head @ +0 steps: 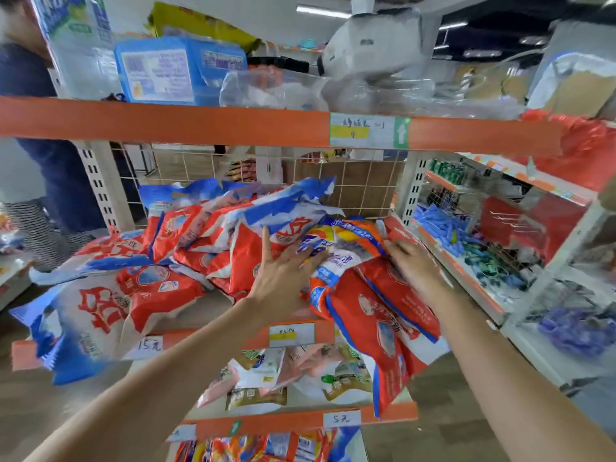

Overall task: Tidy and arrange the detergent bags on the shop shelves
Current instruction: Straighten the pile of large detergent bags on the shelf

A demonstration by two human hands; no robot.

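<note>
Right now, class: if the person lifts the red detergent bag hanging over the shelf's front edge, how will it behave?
The red detergent bag already droops over the shelf edge, so it will probably sag. Its glossy film looks slippery. Its contents likely shift, so support it underneath.

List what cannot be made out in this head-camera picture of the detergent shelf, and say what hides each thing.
- Right hand: motion blur; its grip on the bags cannot be told.
- Bag with orange and yellow print: partly covered by the left hand.
- Price labels: writing too small and blurred.
- Bottom shelf bags: cut off by the lower edge.
- Top shelf goods: blurred, wrapped in plastic.
</note>
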